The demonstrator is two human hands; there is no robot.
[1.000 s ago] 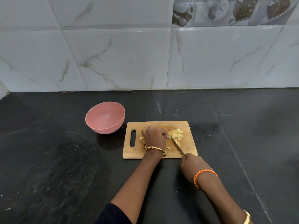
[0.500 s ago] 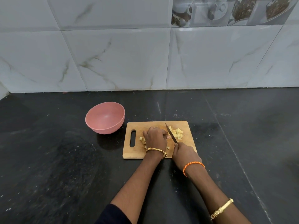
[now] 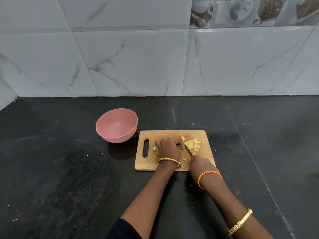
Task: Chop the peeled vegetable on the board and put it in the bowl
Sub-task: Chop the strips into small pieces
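Observation:
A wooden cutting board (image 3: pixel 203 135) lies on the black counter. My left hand (image 3: pixel 168 147) curls over the pale yellow peeled vegetable in the board's middle, hiding most of it. A pile of cut cubes (image 3: pixel 193 144) lies just to its right, and a few loose bits (image 3: pixel 154 148) lie to its left. My right hand (image 3: pixel 201 165) grips the handle of a knife (image 3: pixel 186 146), whose blade runs down between my left fingers and the cube pile. The pink bowl (image 3: pixel 116 125) stands to the board's left with nothing in it.
The black stone counter (image 3: pixel 69 178) spreads wide on all sides of the board. A tiled wall (image 3: pixel 138 62) closes off the back. The board's handle slot (image 3: pixel 146 148) faces the bowl.
My right hand pushed the knife forward along the board and has drawn back a little, the blade cutting beside my left fingers. My left hand has kept its place on the vegetable.

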